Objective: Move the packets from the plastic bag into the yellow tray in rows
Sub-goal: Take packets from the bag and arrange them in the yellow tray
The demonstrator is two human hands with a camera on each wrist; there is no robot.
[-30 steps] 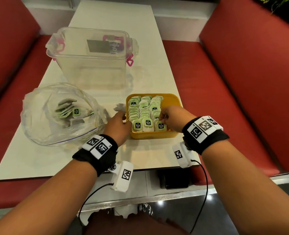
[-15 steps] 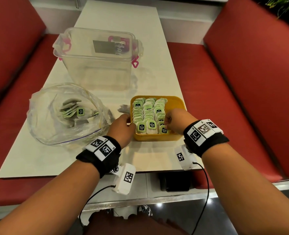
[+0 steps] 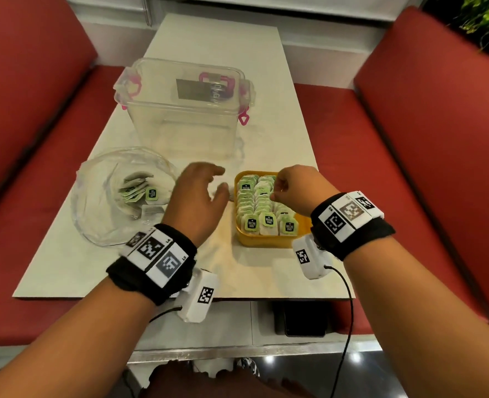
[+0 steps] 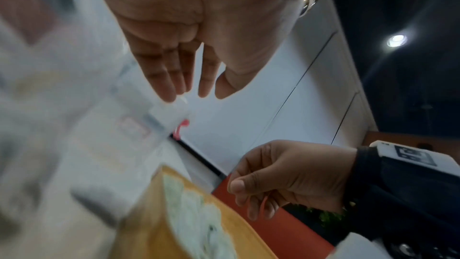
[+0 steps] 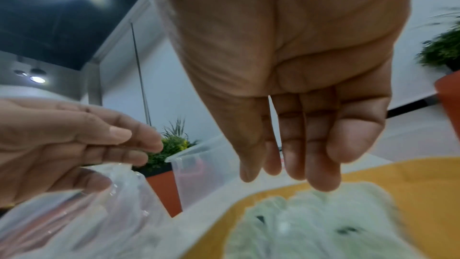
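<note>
The yellow tray [image 3: 266,240] stands on the table with green-labelled packets [image 3: 262,202] upright in three rows. To its left the clear plastic bag [image 3: 99,208] lies open with several packets [image 3: 135,188] inside. My left hand [image 3: 223,178] hovers between bag and tray, fingers relaxed and spread, holding nothing; the left wrist view shows its fingers [image 4: 174,78] straight. My right hand [image 3: 276,188] hangs over the far half of the rows, and in the right wrist view its fingers [image 5: 321,164] point down at the packets [image 5: 311,224] with nothing in them.
A clear lidded box [image 3: 183,122] with pink clasps stands behind bag and tray. A small pale thing [image 3: 219,191] lies by the tray's left wall, partly hidden by my left hand. Red benches [image 3: 409,173] flank the narrow table; its front edge [image 3: 151,297] is near my wrists.
My left hand has let go of the tray's left wall and moved up and away toward the bag side. My right hand has moved from the near end of the rows to the far half.
</note>
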